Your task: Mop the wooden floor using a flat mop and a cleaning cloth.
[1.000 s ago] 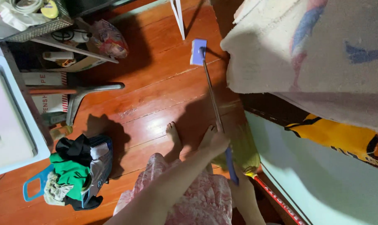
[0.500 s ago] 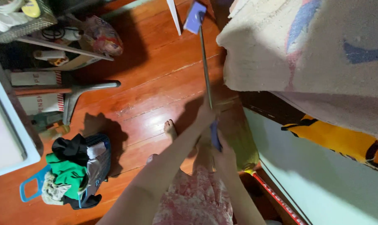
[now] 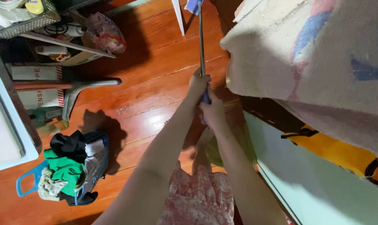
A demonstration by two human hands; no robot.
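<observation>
Both my hands grip the thin metal handle of a mop (image 3: 201, 39), stretched out ahead of me over the wooden floor. My left hand (image 3: 197, 85) is the higher one on the shaft. Just below it my right hand (image 3: 212, 111) closes around the blue grip end. The mop's blue head (image 3: 192, 6) is partly cut off at the top edge of the view, beside a white furniture leg (image 3: 178, 16). My pink patterned skirt (image 3: 199, 196) shows at the bottom.
A beige blanket with blue and red print (image 3: 305, 54) hangs over the bed on the right. A blue basket heaped with clothes (image 3: 72, 168) sits at lower left. A shelf with boxes and bags (image 3: 51, 37) lines the left, beside a white appliance (image 3: 5, 125).
My arms have extended and pushed the mop forward along the floor. Its head has slid from mid-floor to the top edge of the view, and both hands moved up with it.
</observation>
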